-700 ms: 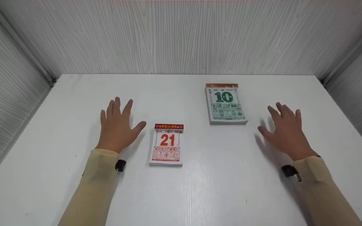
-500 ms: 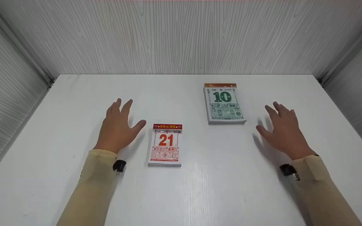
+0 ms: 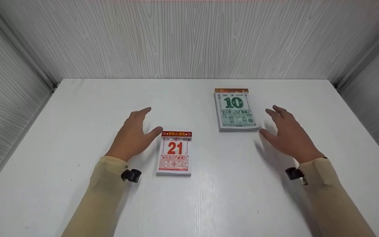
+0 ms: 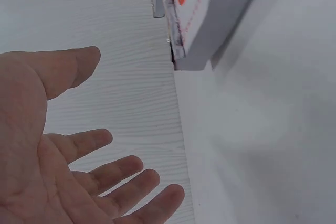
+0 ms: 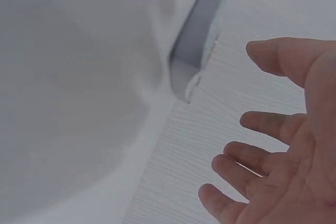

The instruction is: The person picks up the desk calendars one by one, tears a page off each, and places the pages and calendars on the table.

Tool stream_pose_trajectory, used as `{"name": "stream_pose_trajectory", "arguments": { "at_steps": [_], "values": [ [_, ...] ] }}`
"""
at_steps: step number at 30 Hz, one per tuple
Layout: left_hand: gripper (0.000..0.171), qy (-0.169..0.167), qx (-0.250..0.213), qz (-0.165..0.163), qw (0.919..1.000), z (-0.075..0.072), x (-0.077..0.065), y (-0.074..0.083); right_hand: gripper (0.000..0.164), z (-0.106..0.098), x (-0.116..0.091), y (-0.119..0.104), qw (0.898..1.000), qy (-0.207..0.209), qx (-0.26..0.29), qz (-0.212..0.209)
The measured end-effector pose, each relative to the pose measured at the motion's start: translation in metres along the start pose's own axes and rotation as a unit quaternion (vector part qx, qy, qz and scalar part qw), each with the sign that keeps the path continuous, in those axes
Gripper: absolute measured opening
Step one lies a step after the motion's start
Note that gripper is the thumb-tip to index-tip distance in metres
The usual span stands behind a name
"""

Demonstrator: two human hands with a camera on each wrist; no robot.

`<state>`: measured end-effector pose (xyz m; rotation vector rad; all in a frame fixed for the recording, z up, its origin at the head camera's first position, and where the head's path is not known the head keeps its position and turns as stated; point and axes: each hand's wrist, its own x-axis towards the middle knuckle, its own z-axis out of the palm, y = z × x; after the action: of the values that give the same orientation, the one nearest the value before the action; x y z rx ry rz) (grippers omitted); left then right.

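Observation:
A small tear-off calendar with a red 21 [image 3: 174, 154] lies on the white table, a red strip along its top. Farther back and to the right lies a larger tear-off calendar with a green 10 [image 3: 236, 110] under an orange-gold strip. My left hand [image 3: 132, 136] hovers left of the red calendar, fingers spread, thumb tip close to its top left corner. Right of the green calendar is my right hand [image 3: 290, 135], its thumb near the lower right corner. Both hands hold nothing. The left wrist view shows the edge of the red calendar [image 4: 197, 19]; the right wrist view shows the green calendar's side [image 5: 194, 40].
A wood-grain panel [image 3: 189, 39] rises along the table's back edge, with side panels [image 3: 5, 98] at left and right. The white table [image 3: 215, 197] runs between them. A dark wrist strap [image 3: 131, 175] shows at the left sleeve.
My left hand has moved right, towards the red calendar, and turned. My right hand has moved left, closer to the green calendar. Both calendars stay in place.

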<state>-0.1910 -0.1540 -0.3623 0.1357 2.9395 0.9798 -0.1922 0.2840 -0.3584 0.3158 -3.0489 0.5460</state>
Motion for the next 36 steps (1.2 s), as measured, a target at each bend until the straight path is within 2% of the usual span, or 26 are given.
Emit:
{"name": "stream_pose_trajectory", "arguments": {
  "at_steps": [4, 9, 16, 21, 25, 30, 36],
  "values": [
    [0.083, -0.017, -0.014, 0.000, 0.9998, -0.001, 0.000, 0.005, 0.068, -0.003, 0.007, -0.011, 1.000, 0.015, 0.018, -0.008],
    [0.083, -0.049, -0.014, 0.001, 0.9987, 0.001, -0.002, 0.005, 0.064, 0.006, 0.010, -0.017, 0.999, 0.012, 0.025, -0.019],
    [0.072, -0.041, 0.015, 0.026, 0.9987, 0.002, -0.008, 0.014, 0.058, 0.019, 0.012, -0.018, 0.999, 0.003, 0.008, -0.034],
    [0.074, -0.035, 0.063, 0.050, 0.9962, 0.015, -0.011, 0.026, 0.054, 0.021, 0.012, -0.016, 0.999, -0.001, 0.003, -0.034],
    [0.077, -0.034, 0.105, 0.088, 0.9900, 0.029, -0.014, 0.032, 0.051, 0.021, 0.012, -0.015, 0.999, -0.010, 0.007, -0.038],
    [0.087, -0.064, 0.120, 0.126, 0.9828, 0.044, -0.018, 0.038, 0.051, 0.024, 0.011, -0.015, 0.999, -0.025, 0.008, -0.044],
    [0.096, -0.101, 0.134, 0.127, 0.9775, 0.053, -0.022, 0.042, 0.051, 0.022, 0.011, -0.016, 0.998, -0.036, 0.010, -0.045]
  ]
}}
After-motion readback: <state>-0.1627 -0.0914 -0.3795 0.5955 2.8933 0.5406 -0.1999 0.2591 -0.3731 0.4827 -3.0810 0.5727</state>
